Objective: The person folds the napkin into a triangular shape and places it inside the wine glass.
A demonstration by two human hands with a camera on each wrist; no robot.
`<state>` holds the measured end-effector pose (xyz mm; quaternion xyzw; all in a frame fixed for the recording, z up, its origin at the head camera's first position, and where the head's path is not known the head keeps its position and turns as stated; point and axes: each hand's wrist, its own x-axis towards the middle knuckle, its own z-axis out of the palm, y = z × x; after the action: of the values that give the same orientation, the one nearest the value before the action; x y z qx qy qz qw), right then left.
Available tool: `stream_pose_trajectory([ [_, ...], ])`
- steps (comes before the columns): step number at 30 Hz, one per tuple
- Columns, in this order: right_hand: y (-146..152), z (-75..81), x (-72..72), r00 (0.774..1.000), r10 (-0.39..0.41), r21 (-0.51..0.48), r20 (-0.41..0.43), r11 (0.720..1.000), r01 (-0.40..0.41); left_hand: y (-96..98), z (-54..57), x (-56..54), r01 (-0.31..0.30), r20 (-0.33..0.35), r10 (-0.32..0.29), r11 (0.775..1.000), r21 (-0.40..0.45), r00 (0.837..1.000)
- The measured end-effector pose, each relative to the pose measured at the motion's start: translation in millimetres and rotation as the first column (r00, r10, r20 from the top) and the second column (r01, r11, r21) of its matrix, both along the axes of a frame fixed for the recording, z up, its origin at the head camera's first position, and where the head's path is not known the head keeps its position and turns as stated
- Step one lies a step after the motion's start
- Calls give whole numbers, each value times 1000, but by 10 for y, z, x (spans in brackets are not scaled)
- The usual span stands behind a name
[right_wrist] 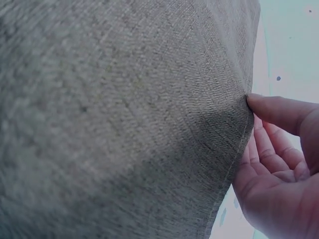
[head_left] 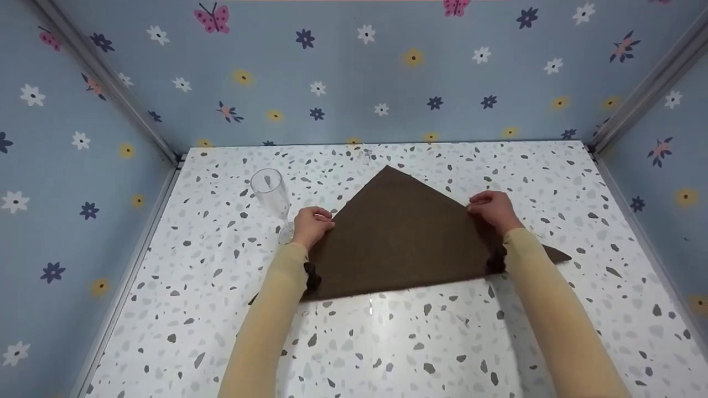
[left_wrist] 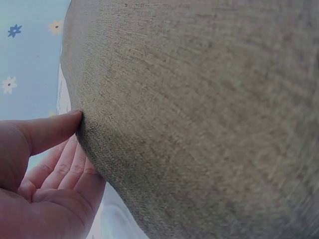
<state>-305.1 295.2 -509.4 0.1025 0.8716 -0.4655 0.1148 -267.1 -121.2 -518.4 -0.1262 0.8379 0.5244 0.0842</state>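
A brown cloth napkin [head_left: 398, 232], folded to a triangle with its peak toward the back wall, spans the space between both hands. On its left sloping edge, my left hand [head_left: 313, 225] pinches the fabric between thumb and fingers; the left wrist view shows the thumb [left_wrist: 55, 130] on top and the fingers beneath. My right hand [head_left: 494, 211] pinches the right sloping edge the same way, thumb [right_wrist: 279, 110] over the cloth. The napkin's right corner sticks out past the right forearm, while the left forearm covers most of the left corner.
A clear stemmed glass [head_left: 272, 193] stands just left of the left hand, its foot partly behind that hand. The speckled white tabletop [head_left: 387, 342] is bounded by flower-patterned blue panels [head_left: 343, 72] at the back and both sides.
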Motion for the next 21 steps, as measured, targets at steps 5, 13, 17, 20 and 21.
stream_pose_trajectory([
  [5,48,-5,115,999,-4,18,-35,1000,5,10,-24,-35,34,-25,-33,999,15,999],
  [13,69,-14,227,998,-17,-3,-55,1000,17,-3,-54,-85,16,-53,-15,1000,20,998],
  [17,84,-24,225,998,-19,-15,-57,1000,18,-11,-70,-83,1,-90,-3,1000,-18,996],
  [20,91,-21,217,998,-15,-19,-56,1000,14,-16,-79,-83,-10,-117,5,999,-41,993],
  [21,90,-16,214,998,-14,-21,-56,1000,13,-18,-81,-82,-11,-123,4,999,-49,992],
])
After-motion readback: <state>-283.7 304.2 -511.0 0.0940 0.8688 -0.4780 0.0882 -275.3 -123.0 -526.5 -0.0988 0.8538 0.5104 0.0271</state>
